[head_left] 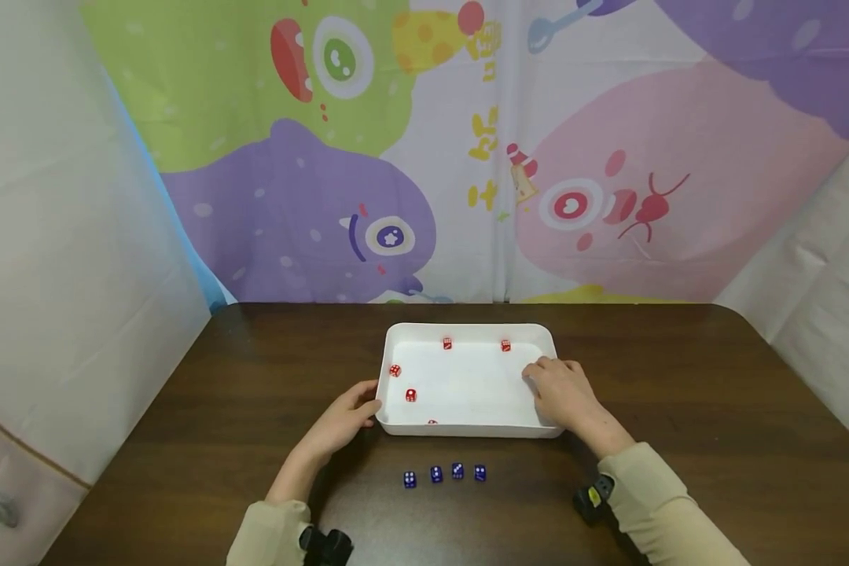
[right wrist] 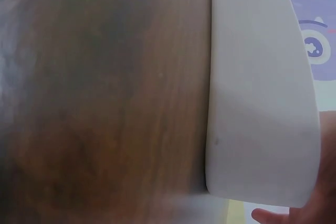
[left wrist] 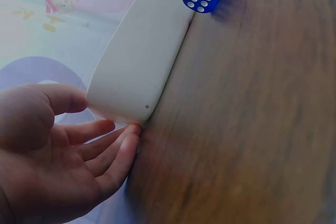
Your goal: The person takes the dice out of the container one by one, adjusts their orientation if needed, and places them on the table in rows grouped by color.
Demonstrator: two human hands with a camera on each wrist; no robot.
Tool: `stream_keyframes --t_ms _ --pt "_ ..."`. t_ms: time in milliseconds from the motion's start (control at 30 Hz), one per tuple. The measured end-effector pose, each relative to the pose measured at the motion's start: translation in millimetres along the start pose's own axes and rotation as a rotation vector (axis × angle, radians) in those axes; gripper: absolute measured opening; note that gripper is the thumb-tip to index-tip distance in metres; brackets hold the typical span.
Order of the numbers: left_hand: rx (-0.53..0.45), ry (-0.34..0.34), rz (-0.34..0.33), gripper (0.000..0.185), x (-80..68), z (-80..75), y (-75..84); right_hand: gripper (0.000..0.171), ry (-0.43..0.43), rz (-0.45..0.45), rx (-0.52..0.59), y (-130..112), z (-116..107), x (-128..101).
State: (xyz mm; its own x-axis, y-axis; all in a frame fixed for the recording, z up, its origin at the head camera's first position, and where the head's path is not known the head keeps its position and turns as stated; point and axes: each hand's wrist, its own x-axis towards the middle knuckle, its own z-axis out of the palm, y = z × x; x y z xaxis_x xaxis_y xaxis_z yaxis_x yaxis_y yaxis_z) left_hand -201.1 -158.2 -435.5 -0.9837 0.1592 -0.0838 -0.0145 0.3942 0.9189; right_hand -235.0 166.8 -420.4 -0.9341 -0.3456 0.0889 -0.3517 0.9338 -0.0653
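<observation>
A shallow white tray [head_left: 467,431] lies on the table. My left hand [head_left: 339,420] holds its near left corner; in the left wrist view the thumb touches the wall and the fingertips meet the lower corner. My right hand [head_left: 562,389] reaches over the right wall, its fingers bent down inside the tray. Whether they pinch anything is hidden, and the right wrist view shows mostly the tray's outer wall [right wrist: 262,103]. Several red dice lie in the tray, among them one die [head_left: 411,395] near the left and another die [head_left: 505,346] along the far wall.
Several blue dice sit in a loose row before the tray, from the leftmost die [head_left: 409,479] to the rightmost die [head_left: 480,472]. The dark wooden table [head_left: 269,369] ends at a cartoon-printed curtain [head_left: 460,236]. Pale cloth hangs at both sides.
</observation>
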Motion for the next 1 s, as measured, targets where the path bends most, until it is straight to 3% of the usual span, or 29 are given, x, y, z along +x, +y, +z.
stream_keyframes --t_ms 533,1000 --pt "-0.005 0.009 -0.001 0.041 -0.5 0.6 -1.7 0.014 0.030 0.015 0.050 -4 0 -2" --pt "-0.005 0.001 0.004 0.041 -0.8 -0.1 -0.7 0.007 0.125 0.048 0.135 -14 -2 -13"
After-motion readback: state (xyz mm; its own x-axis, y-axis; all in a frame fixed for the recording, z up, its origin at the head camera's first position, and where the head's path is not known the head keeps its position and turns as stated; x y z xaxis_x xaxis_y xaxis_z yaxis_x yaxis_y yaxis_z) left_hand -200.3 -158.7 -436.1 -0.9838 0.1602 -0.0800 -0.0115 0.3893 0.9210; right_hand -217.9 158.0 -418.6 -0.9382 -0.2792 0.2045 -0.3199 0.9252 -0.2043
